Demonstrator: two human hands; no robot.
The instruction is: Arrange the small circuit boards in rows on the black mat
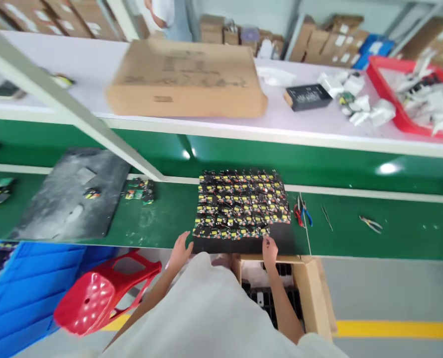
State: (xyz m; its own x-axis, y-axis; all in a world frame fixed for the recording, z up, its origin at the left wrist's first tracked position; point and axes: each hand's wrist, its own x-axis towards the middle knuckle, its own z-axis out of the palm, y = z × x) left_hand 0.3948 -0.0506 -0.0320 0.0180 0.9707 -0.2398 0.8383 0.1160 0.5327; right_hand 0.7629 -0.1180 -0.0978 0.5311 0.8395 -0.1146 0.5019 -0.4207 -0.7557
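Note:
Rows of small circuit boards (240, 204) with yellow and black parts lie packed together on a black mat (229, 245) on the green bench. My left hand (181, 250) rests at the bench's front edge by the lower left corner of the rows, fingers spread and holding nothing. At the right end of the shorter front row is my right hand (270, 250). Its fingers are bent and closed, with the tips against the last board there; whether they grip it is too small to tell.
Pliers (302, 211), tweezers (326, 218) and cutters (371, 224) lie to the right. Below my right arm stands an open carton (306, 293) with black pieces inside. Leftward are a dark board (75, 199) and a red stool (90, 298). A cardboard box (187, 79) occupies the shelf; a person stands beyond.

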